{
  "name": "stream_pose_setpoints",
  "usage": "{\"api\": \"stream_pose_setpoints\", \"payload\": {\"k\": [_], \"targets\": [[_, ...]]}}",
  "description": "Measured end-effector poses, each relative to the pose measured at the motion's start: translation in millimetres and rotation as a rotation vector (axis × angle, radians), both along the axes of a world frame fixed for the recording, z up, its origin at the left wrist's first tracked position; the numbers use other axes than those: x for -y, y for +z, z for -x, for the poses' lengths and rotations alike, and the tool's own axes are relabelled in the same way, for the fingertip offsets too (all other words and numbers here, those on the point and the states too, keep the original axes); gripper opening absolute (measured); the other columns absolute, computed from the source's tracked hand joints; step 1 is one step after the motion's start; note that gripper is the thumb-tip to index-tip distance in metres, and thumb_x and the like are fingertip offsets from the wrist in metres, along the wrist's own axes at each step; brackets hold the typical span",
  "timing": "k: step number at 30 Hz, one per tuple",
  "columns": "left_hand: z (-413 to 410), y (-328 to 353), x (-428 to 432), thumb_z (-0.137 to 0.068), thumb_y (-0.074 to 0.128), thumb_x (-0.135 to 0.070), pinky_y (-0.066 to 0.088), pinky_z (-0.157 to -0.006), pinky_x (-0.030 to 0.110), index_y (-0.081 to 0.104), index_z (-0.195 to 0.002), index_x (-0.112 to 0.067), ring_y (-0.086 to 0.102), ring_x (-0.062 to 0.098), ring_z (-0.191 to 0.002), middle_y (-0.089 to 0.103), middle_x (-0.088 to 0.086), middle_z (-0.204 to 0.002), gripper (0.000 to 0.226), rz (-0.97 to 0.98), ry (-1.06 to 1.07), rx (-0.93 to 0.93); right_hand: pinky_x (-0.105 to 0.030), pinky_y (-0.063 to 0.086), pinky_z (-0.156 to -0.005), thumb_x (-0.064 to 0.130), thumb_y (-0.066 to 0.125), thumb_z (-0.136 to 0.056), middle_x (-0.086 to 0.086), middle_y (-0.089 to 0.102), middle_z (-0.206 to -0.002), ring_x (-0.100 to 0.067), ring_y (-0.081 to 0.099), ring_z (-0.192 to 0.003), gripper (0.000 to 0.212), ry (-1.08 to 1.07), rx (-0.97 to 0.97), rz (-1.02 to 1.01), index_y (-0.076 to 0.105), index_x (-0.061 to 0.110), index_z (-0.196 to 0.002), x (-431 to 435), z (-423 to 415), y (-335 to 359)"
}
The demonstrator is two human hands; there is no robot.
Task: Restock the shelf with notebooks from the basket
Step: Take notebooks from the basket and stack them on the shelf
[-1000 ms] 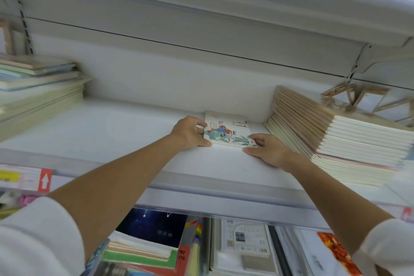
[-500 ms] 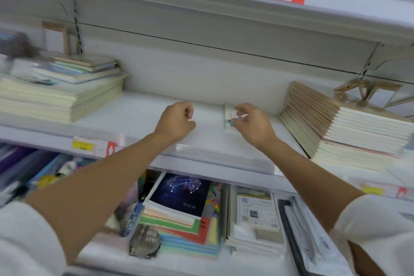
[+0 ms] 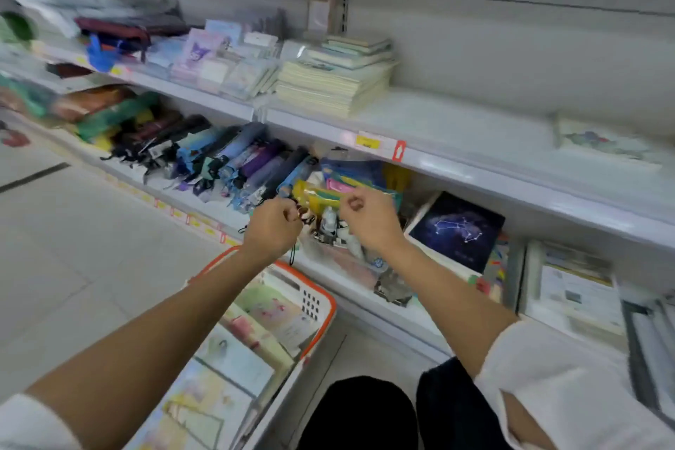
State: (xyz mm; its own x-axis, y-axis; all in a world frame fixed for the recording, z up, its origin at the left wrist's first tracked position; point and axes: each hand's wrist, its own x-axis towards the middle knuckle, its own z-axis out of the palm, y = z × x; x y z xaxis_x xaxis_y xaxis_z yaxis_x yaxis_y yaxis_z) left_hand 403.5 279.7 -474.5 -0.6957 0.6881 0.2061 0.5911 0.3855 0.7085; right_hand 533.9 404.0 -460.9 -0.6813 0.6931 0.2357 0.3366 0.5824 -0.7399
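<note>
The white basket with an orange rim (image 3: 326, 307) stands on the floor at lower left and holds several pastel notebooks (image 3: 237, 358). My left hand (image 3: 272, 226) and my right hand (image 3: 369, 219) hover side by side above the basket's far end, both with fingers curled, holding nothing. On the middle shelf (image 3: 456, 120) a small illustrated notebook (image 3: 606, 146) lies flat at the right, blurred. A stack of pale notebooks (image 3: 336, 84) sits on the same shelf to the left.
Folded umbrellas (image 3: 226, 161) and packets (image 3: 343, 190) fill the lower shelf behind my hands. A dark constellation notebook (image 3: 456, 226) lies right of them. A yellow price tag (image 3: 369, 141) marks the shelf edge. Grey tiled floor (image 3: 73, 248) spreads left. My dark knees (image 3: 365, 413) are below.
Both hands have left the small notebook on the shelf and dropped toward the basket. My view has swung down and left, bringing the basket and floor into sight.
</note>
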Motion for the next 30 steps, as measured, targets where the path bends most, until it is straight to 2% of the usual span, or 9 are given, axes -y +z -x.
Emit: {"api": "stream_pose_setpoints", "payload": {"k": [8,11,15,16,19,22,24,27,30], "targets": [[36,-99,141,-0.072,0.055,0.006,0.021,-0.051,0.029,0.027,-0.054,-0.016,0.027,0.017,-0.050,0.028,0.001,-0.054,0.040,0.147,0.325,0.200,-0.046,0.055,-0.066,0.022,0.053,-0.088,-0.001,0.060,-0.068,-0.023,0.060,-0.069,0.024,0.289,0.322,0.200,0.055,0.017,-0.065,122,54,-102],[37,-138,181,-0.072,0.054,0.007,0.021,-0.051,0.028,0.028,-0.056,-0.015,0.026,0.019,-0.052,0.027,0.003,-0.054,0.037,0.162,0.485,0.344,-0.032,0.041,-0.057,0.030,0.056,-0.092,-0.002,0.049,-0.062,-0.022,0.050,-0.061,0.037,0.333,0.446,0.250,0.045,0.016,-0.061,150,56,-142],[34,-178,226,-0.075,0.055,0.003,0.032,-0.050,0.030,0.049,-0.065,-0.008,0.044,0.027,-0.061,0.044,0.006,-0.059,0.016,0.191,0.732,0.514,-0.041,0.055,-0.081,0.021,0.059,-0.087,-0.010,0.069,-0.094,-0.028,0.064,-0.089,0.017,0.376,0.576,0.319,0.067,0.007,-0.091,174,53,-180],[31,-184,236,-0.075,0.057,0.001,0.040,-0.054,0.033,0.057,-0.073,-0.002,0.052,0.031,-0.067,0.054,0.011,-0.065,0.004,0.199,0.771,0.558,-0.040,0.054,-0.084,0.020,0.060,-0.086,-0.006,0.069,-0.098,-0.025,0.064,-0.092,0.015,0.378,0.582,0.323,0.067,0.010,-0.095,178,53,-185],[23,-208,263,-0.078,0.064,-0.001,0.052,-0.069,0.042,0.054,-0.105,0.008,0.062,0.038,-0.089,0.064,0.020,-0.104,0.031,0.213,0.888,0.745,-0.033,0.052,-0.084,0.018,0.061,-0.086,-0.003,0.067,-0.107,-0.021,0.062,-0.097,0.020,0.416,0.595,0.347,0.066,0.016,-0.105,198,57,-196],[7,-222,285,-0.083,0.062,-0.007,0.051,-0.048,0.031,0.058,-0.085,0.004,0.064,0.025,-0.053,0.069,0.016,-0.064,0.012,0.275,0.913,0.876,-0.033,0.050,-0.091,0.013,0.058,-0.088,-0.005,0.065,-0.116,-0.021,0.061,-0.106,0.028,0.478,0.605,0.377,0.064,0.014,-0.115,221,63,-208],[3,-240,297,-0.081,0.070,-0.023,0.047,-0.045,0.027,0.062,-0.095,0.004,0.058,0.022,-0.040,0.066,0.015,-0.057,0.032,0.276,0.866,0.947,-0.035,0.048,-0.098,0.012,0.057,-0.089,-0.007,0.062,-0.124,-0.023,0.058,-0.115,0.034,0.511,0.628,0.409,0.061,0.014,-0.123,234,64,-216],[16,-318,318,-0.050,0.082,-0.045,0.059,-0.065,0.042,0.047,-0.120,-0.001,0.067,0.033,-0.073,0.064,0.025,-0.099,0.090,0.289,0.784,1.041,-0.035,0.037,-0.110,0.017,0.055,-0.095,-0.007,0.044,-0.146,-0.024,0.042,-0.135,0.052,0.582,0.698,0.435,0.041,0.013,-0.144,248,61,-229],[9,-313,308,-0.064,0.083,-0.044,0.055,-0.086,0.050,0.039,-0.110,-0.013,0.061,0.034,-0.099,0.055,0.018,-0.113,0.071,0.292,0.786,1.064,-0.036,0.029,-0.115,0.021,0.058,-0.095,-0.007,0.028,-0.156,-0.024,0.029,-0.142,0.066,0.604,0.711,0.387,0.025,0.013,-0.151,256,58,-238]]}}
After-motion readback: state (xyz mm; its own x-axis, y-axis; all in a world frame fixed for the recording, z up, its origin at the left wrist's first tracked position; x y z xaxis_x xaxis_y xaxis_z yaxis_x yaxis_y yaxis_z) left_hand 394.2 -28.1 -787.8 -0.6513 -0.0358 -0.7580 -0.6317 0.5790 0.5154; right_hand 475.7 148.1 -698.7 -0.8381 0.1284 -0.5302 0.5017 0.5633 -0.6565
